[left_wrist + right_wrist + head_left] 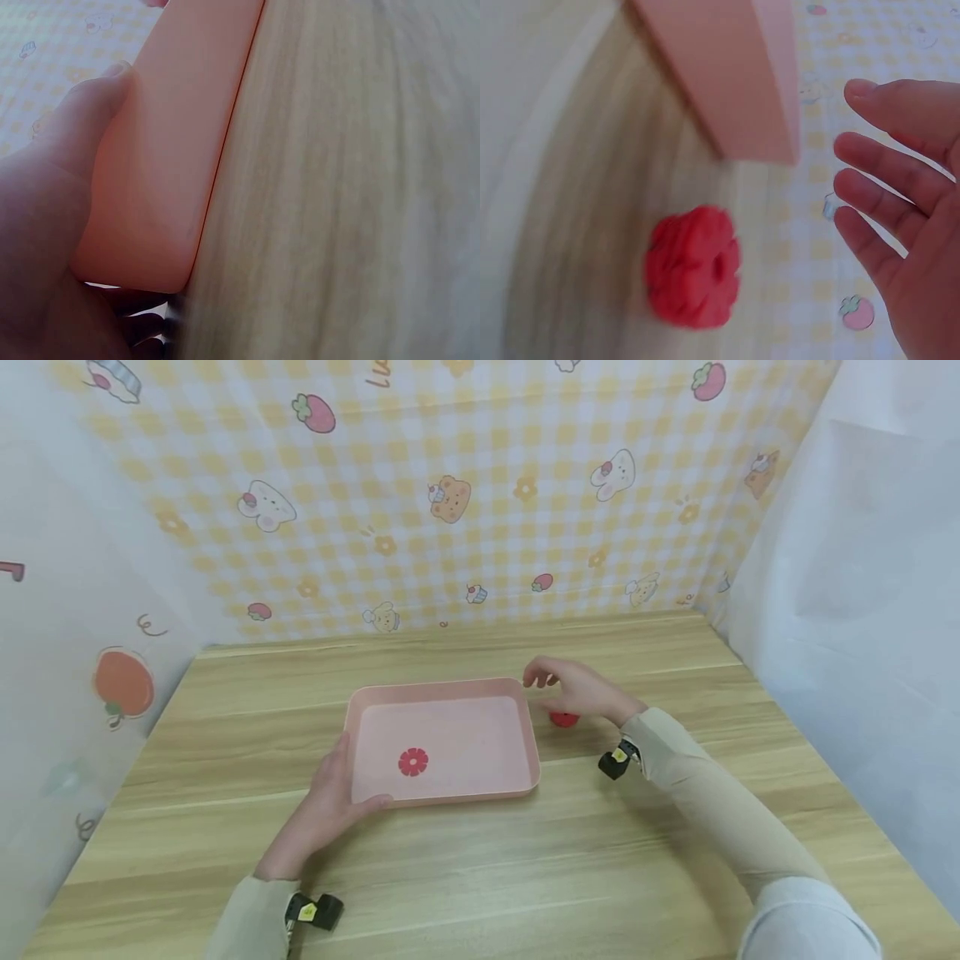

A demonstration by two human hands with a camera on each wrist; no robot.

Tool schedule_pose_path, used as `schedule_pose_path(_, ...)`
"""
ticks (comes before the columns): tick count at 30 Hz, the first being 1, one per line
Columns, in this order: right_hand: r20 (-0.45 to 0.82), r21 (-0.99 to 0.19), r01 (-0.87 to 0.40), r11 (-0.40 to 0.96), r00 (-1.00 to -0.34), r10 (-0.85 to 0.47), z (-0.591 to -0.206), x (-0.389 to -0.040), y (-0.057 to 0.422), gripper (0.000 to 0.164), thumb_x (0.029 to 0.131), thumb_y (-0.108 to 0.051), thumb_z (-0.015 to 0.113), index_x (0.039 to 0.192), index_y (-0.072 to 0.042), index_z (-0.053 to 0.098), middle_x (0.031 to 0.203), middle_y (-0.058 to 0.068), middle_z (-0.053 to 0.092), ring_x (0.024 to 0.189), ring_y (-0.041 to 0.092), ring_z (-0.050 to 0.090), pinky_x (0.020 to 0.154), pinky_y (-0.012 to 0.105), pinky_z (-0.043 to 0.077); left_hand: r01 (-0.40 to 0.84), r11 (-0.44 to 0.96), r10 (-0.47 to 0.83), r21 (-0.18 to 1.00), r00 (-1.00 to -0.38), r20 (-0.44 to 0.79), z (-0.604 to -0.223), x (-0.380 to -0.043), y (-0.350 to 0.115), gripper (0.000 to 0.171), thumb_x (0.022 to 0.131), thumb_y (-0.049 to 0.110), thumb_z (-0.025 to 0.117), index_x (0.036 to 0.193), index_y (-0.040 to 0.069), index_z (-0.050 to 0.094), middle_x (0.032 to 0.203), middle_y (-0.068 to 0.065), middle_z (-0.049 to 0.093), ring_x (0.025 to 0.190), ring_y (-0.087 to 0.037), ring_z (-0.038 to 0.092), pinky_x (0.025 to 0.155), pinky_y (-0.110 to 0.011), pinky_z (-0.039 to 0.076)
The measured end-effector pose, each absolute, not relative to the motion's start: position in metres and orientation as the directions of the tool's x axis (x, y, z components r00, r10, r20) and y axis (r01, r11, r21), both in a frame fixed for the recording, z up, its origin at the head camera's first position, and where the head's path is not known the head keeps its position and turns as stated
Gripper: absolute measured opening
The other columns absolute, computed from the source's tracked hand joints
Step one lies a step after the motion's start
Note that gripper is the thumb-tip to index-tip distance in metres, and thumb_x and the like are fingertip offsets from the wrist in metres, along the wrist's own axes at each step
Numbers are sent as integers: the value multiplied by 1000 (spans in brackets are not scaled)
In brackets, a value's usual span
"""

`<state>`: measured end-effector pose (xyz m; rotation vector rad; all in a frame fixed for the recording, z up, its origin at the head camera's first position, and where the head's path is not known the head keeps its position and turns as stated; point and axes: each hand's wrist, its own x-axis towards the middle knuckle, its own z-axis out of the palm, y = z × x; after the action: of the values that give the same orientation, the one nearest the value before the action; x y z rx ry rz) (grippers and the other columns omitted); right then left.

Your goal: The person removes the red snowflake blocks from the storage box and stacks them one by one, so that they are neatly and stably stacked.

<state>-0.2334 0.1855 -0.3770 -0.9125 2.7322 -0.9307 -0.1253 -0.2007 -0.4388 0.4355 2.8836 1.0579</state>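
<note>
A shallow pink tray [442,691] lies on the wooden table with one red notched disc [405,762] on its floor. My left hand [327,800] grips the tray's near left corner, its thumb along the front wall and its fingers at the left side. Beyond the tray's right wall sits a short stack of red notched discs [690,274], partly hidden in the head view by my right hand [581,689]. That hand hovers over the stack with fingers spread and bent a little, holding nothing; in the right wrist view its fingers are apart from the discs.
A yellow checked cloth [495,543] with cartoon prints hangs behind the table. White sheets [847,552] close off both sides. The wooden tabletop [525,877] extends around the tray.
</note>
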Motion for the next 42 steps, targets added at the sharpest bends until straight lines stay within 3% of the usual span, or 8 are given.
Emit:
schedule_pose_path(15,42,-599,-552,580,-745,-666,-361,-242,135,26,85,-8,71,107,-12,59,106,4,64,100,20,58,93,37,49,264,717,275,645,-958,86,-442,-126,-201,118,75,37,81,150,-5,-1,151,-32,18,132,-49,26,105,-66,29)
schedule_pose_path(21,54,-619,-594,514,-685,-726,-361,-246,110,29,83,-10,74,108,-11,59,104,0,64,98,17,57,92,36,50,248,721,264,647,-962,75,-444,-126,-203,120,74,39,81,151,-3,-2,151,-32,18,132,-50,27,103,-67,31)
schedule_pose_path(29,1,-656,-596,463,-615,-789,-364,-243,75,33,83,-8,72,112,-11,57,111,10,65,107,26,59,98,41,47,253,705,262,663,-961,87,-445,-127,-203,121,72,40,82,151,-1,0,150,-30,21,130,-46,30,103,-66,31)
schedule_pose_path(37,-77,-668,-611,425,-511,-856,-377,-246,43,30,86,-12,69,111,-19,56,112,3,63,110,17,56,99,30,44,264,694,270,670,-958,98,-445,-127,-204,119,73,39,81,151,-2,0,150,-31,21,132,-47,28,104,-66,30)
schedule_pose_path(42,-104,-680,-600,423,-492,-864,-390,-243,28,28,87,-10,67,111,-21,59,112,-3,62,110,13,53,100,28,43,262,675,269,689,-958,101,-443,-127,-204,121,72,40,82,152,1,1,149,-28,23,131,-45,31,103,-65,32)
